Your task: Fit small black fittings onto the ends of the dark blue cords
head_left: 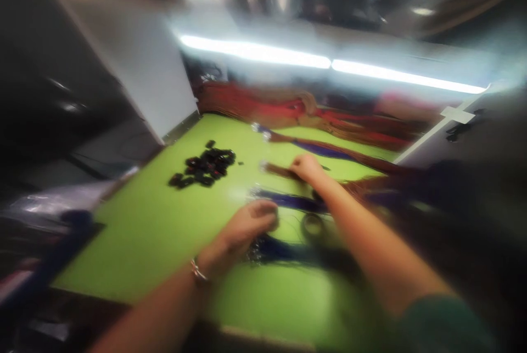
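My right hand (307,168) is closed at a bundle of brown wires (280,170) that ends in a pale connector (263,166). My left hand (251,224) has its fingers curled in toward the thumb; blur hides whatever may be between them. It is between a bundle of blue wires (288,200) and a darker blue bundle (280,250) nearer the front. A dark roll of tape (313,225) sits to the right of my left hand, below my right forearm.
Several small black parts (206,166) lie heaped on the green tabletop (144,227). Long red and brown wires (263,103) stretch along the back. A brown and blue bundle (325,148) runs in front of them. Bright tube lights (255,52) hang over the table, between side panels (144,67).
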`<state>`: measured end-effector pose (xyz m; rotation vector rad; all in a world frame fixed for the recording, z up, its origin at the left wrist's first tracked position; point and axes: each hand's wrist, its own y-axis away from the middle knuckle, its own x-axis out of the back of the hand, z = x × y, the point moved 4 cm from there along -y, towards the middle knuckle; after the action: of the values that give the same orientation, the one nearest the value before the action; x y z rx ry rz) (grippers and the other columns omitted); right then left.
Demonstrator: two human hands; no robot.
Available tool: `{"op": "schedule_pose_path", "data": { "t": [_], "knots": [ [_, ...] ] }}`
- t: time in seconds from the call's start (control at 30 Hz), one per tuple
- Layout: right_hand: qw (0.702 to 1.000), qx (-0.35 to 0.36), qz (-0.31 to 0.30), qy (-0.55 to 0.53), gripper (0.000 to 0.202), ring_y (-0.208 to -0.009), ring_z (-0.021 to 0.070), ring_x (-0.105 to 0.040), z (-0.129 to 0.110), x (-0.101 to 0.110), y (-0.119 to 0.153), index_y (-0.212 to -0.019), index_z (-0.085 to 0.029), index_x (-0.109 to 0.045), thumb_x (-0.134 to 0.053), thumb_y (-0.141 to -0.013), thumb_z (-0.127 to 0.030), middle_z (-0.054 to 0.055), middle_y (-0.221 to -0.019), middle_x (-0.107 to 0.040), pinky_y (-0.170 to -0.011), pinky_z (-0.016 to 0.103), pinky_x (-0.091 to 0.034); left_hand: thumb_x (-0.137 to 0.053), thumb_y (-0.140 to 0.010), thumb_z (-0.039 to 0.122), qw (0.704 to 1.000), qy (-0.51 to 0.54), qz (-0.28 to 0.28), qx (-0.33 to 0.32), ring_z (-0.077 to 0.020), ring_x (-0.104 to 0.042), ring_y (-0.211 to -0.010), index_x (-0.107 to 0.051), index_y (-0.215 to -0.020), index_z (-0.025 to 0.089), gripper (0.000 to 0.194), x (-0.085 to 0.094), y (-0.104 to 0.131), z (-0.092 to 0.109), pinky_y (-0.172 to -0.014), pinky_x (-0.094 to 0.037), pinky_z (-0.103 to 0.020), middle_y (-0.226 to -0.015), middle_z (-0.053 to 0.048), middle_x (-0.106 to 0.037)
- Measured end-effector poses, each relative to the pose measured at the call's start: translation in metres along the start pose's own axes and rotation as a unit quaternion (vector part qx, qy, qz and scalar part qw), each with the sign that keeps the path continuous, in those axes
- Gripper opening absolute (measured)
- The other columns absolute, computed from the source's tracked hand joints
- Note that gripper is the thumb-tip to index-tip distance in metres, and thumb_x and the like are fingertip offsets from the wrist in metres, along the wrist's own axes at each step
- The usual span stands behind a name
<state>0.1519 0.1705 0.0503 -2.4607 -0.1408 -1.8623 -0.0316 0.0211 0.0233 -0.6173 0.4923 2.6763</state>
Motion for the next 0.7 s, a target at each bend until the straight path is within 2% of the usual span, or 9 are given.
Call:
{"op": "schedule_pose_path", "data": {
  "t": [0.27, 0.37, 0.53, 0.6, 0.7],
  "knots": [
    [0.999, 0.048, 0.023, 0.014, 0.017, -0.064, 0.0132, -0.051, -0.014, 0.015, 0.027, -0.076, -0.017, -0.071, -0.054, -0.074, -0.020, 0.005, -0.075, -0.067, -0.058, 0.023, -0.034, -0.078, -0.063, 0.026, 1.000, -0.008, 0.001, -0.014, -0.0152, -0.063, -0.073, -0.065, -0.092, 0.013, 0.033, 0.002, -0.001, 0.000, -0.072, -0.048, -0.029, -0.081, -0.006, -0.066],
    [0.995, 0.086, 0.026, -0.035, 0.016, -0.064, 0.0118, -0.051, -0.024, 0.020, 0.042, -0.076, -0.017, -0.071, -0.056, -0.074, -0.020, 0.004, -0.074, -0.067, -0.059, 0.022, -0.034, -0.077, -0.065, 0.025, 1.000, -0.018, -0.008, -0.016, -0.0151, -0.063, -0.073, -0.065, -0.093, 0.014, 0.033, 0.001, -0.001, -0.001, -0.071, -0.047, -0.028, -0.082, -0.006, -0.065],
    [0.978, 0.143, 0.030, -0.146, 0.017, -0.063, 0.0103, -0.054, -0.061, 0.024, 0.065, -0.076, -0.016, -0.072, -0.054, -0.075, -0.018, 0.002, -0.071, -0.068, -0.063, 0.021, -0.038, -0.075, -0.067, 0.026, 0.999, -0.028, -0.017, -0.031, -0.0143, -0.062, -0.072, -0.066, -0.093, 0.015, 0.030, 0.003, -0.001, -0.002, -0.069, -0.047, -0.027, -0.082, -0.005, -0.064],
    [0.971, 0.148, 0.039, -0.185, 0.018, -0.066, 0.0105, -0.056, -0.071, 0.023, 0.073, -0.076, -0.017, -0.072, -0.053, -0.074, -0.016, 0.001, -0.074, -0.070, -0.066, 0.021, -0.039, -0.074, -0.068, 0.026, 0.999, -0.029, -0.021, -0.038, -0.0143, -0.062, -0.073, -0.067, -0.094, 0.016, 0.029, 0.003, -0.001, -0.001, -0.070, -0.047, -0.027, -0.083, -0.005, -0.065],
    [0.968, 0.120, 0.057, -0.213, 0.017, -0.066, 0.0111, -0.057, -0.070, 0.018, 0.088, -0.072, -0.017, -0.071, -0.054, -0.072, -0.016, 0.001, -0.073, -0.070, -0.065, 0.022, -0.040, -0.073, -0.069, 0.026, 0.999, -0.031, -0.021, -0.037, -0.0147, -0.062, -0.075, -0.067, -0.095, 0.016, 0.029, 0.001, 0.000, 0.001, -0.072, -0.048, -0.028, -0.083, -0.005, -0.066]
  ]
}}
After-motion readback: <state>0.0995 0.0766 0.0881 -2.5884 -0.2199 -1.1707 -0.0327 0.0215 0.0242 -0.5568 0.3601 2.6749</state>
